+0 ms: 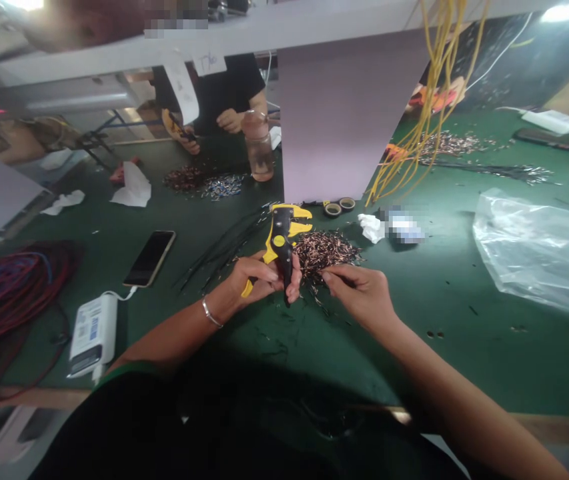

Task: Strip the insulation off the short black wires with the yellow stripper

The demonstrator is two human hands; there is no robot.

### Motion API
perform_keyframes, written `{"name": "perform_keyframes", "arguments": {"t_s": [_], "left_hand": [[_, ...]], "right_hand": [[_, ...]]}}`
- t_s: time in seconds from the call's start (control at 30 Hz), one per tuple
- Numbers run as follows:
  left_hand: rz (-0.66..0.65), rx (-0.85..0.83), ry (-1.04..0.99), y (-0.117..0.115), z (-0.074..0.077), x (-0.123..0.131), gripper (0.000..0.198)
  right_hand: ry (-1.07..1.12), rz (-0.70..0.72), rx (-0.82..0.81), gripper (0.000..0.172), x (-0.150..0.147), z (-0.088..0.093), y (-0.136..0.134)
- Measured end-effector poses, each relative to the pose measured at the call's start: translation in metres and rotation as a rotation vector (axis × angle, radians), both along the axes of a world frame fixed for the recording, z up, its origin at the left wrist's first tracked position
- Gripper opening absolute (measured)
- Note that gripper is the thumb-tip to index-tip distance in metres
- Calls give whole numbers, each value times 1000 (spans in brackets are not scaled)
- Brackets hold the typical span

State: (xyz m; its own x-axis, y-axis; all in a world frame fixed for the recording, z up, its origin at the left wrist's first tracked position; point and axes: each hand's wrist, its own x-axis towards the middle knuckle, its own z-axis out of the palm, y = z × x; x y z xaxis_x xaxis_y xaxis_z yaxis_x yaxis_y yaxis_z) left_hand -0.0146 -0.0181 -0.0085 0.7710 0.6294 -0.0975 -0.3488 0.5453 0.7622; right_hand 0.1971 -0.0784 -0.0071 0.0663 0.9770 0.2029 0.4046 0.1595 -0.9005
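Observation:
A yellow and black wire stripper is gripped in my left hand, fingers wrapped round its handles and jaws pointing away from me. Just behind it lies a heap of short copper-tipped wire pieces. At the near edge of that heap, my right hand is closed in a pinch. Whatever sits between its fingertips is too small to make out. Long black wires spread over the table to the left of the stripper.
A phone is cabled to a white power bank; red and blue wire coils lie further left. Tape rolls sit behind the heap, a plastic bag at right. Yellow wires hang from the shelf. Opposite, a person works.

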Motion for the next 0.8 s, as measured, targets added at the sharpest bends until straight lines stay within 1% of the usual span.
{"name": "perform_keyframes", "arguments": {"t_s": [0.17, 0.27, 0.37, 0.43, 0.53, 0.67, 0.8], "left_hand": [[28, -7, -21, 2, -1, -3, 43], [22, 26, -24, 3, -3, -3, 47], [-11, 52, -1, 4, -7, -3, 55], [-47, 68, 7, 4, -10, -2, 61], [-68, 108, 24, 3, -14, -2, 63], [-88, 159, 71, 0, -16, 0, 58], [-125, 187, 110, -4, -19, 2, 56]], "right_hand": [[94, -45, -70, 18, 5, 3, 4], [113, -79, -40, 18, 8, 5, 5], [96, -141, 34, 16, 9, 4, 2], [44, -192, 106, 16, 9, 4, 1], [-95, -205, 237, 19, 9, 3, -1], [-304, -157, 382, 24, 6, 2, -4], [-454, -109, 505, 24, 1, 1, -8]]}}
